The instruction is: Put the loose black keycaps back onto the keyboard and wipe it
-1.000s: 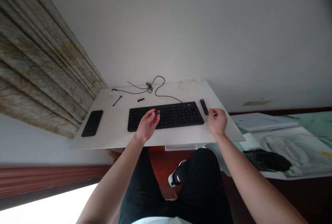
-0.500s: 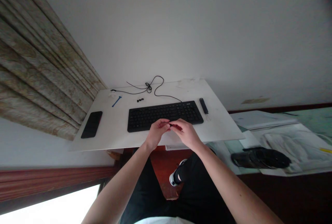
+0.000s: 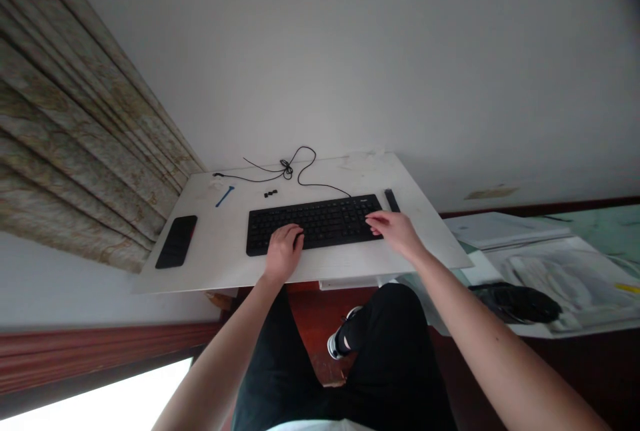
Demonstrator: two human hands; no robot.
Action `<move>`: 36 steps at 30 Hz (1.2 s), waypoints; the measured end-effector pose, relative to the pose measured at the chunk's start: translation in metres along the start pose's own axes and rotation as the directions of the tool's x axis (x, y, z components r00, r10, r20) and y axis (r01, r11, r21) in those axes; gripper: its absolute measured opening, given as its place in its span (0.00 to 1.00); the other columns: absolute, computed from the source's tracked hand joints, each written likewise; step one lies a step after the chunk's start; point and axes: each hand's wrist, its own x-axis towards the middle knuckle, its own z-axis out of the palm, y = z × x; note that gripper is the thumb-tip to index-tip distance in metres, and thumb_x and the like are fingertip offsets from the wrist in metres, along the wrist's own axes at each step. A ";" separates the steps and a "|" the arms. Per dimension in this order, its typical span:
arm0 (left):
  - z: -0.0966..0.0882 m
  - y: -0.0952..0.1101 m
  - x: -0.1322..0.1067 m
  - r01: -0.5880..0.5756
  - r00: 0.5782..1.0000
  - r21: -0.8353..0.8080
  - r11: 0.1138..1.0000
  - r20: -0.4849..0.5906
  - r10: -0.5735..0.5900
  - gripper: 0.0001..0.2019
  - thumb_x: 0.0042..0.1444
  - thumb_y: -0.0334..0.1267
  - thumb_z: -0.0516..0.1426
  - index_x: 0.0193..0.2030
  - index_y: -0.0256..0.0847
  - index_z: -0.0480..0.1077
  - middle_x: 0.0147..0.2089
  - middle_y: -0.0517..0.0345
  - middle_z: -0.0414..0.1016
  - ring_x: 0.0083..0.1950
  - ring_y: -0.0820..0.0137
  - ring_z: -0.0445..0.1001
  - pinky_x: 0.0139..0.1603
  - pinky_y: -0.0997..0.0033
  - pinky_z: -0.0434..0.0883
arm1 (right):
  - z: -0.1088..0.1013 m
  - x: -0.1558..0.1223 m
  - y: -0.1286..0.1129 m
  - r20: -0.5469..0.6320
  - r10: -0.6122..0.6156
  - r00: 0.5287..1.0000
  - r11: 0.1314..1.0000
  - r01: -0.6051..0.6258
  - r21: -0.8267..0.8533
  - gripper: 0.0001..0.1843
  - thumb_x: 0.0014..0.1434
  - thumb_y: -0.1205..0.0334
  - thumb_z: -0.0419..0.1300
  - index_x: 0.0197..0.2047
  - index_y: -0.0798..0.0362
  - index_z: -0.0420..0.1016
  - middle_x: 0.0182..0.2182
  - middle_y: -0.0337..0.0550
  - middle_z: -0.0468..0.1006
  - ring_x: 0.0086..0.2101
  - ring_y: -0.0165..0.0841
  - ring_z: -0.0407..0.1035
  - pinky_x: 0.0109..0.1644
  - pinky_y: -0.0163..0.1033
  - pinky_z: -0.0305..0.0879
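Observation:
A black keyboard [image 3: 327,216] lies on the white table in front of me. My left hand [image 3: 285,244] rests over its lower left part, fingers bent with a dark gap between them and the thumb; I make out nothing held there. Over the number pad at the right end, my right hand [image 3: 393,228] has its thumb and fingertips pinched together. Whatever is in that pinch, if anything, is too small to tell. Several small black pieces like keycaps [image 3: 271,194] lie behind the keyboard.
A blue tool [image 3: 225,196] lies at the back left, with a black phone [image 3: 177,242] nearer me. The keyboard's cable [image 3: 286,168] is bundled at the back. A narrow black object [image 3: 391,200] lies partly behind my right hand. Right of the table [image 3: 340,259] is a cluttered lower surface.
My hands were together at the keyboard's front edge around something small and dark. They have parted: the left moved slightly left onto the keys, the right moved rightward to the number pad.

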 end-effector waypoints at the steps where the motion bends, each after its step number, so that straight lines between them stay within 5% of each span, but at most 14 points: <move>1: -0.004 -0.007 0.000 -0.044 0.999 0.122 0.992 -0.026 0.047 0.11 0.63 0.38 0.55 0.48 0.42 0.76 0.54 0.45 0.77 0.59 0.56 0.73 0.65 0.47 0.64 | -0.009 0.011 0.004 -0.001 0.040 0.999 0.999 -0.040 -0.018 0.09 0.53 0.55 0.66 0.34 0.52 0.81 0.25 0.42 0.80 0.23 0.34 0.72 0.29 0.41 0.71; 5: -0.008 -0.022 -0.004 -0.134 0.987 0.358 0.924 -0.030 0.155 0.14 0.64 0.40 0.55 0.54 0.42 0.73 0.59 0.43 0.73 0.63 0.54 0.69 0.70 0.42 0.57 | -0.033 0.050 0.012 0.085 0.058 0.995 0.988 -0.045 -0.148 0.06 0.49 0.59 0.67 0.29 0.53 0.81 0.22 0.42 0.79 0.22 0.34 0.70 0.29 0.40 0.69; 12: 0.000 -0.027 -0.005 -0.123 0.991 0.412 0.903 0.002 0.134 0.18 0.65 0.43 0.55 0.58 0.39 0.71 0.62 0.40 0.72 0.66 0.53 0.67 0.70 0.43 0.56 | -0.039 0.089 0.003 0.312 0.044 0.949 0.903 0.096 -0.418 0.05 0.50 0.60 0.67 0.27 0.53 0.81 0.23 0.43 0.79 0.25 0.34 0.70 0.31 0.39 0.65; 18: 0.000 -0.029 -0.004 -0.122 0.991 0.469 0.875 0.012 0.131 0.18 0.67 0.44 0.52 0.58 0.39 0.71 0.61 0.43 0.73 0.65 0.55 0.69 0.70 0.44 0.59 | -0.047 0.098 -0.003 0.483 0.092 0.871 0.852 0.182 -0.492 0.11 0.52 0.54 0.65 0.31 0.53 0.83 0.27 0.45 0.81 0.31 0.38 0.73 0.37 0.40 0.65; 26: 0.001 -0.028 -0.004 -0.126 0.990 0.467 0.875 0.004 0.140 0.17 0.67 0.43 0.52 0.57 0.39 0.71 0.61 0.43 0.73 0.64 0.55 0.69 0.70 0.45 0.58 | -0.046 0.103 0.000 0.514 0.095 0.853 0.851 0.198 -0.486 0.11 0.50 0.54 0.64 0.31 0.52 0.83 0.29 0.46 0.82 0.31 0.38 0.72 0.38 0.42 0.65; 36: 0.002 -0.031 -0.004 -0.120 0.991 0.441 0.889 -0.004 0.136 0.18 0.66 0.43 0.53 0.58 0.41 0.71 0.60 0.42 0.73 0.65 0.54 0.68 0.70 0.44 0.58 | -0.040 0.121 0.011 0.418 0.228 0.879 0.875 0.002 -0.484 0.14 0.46 0.63 0.69 0.36 0.51 0.72 0.25 0.37 0.74 0.23 0.30 0.66 0.27 0.36 0.60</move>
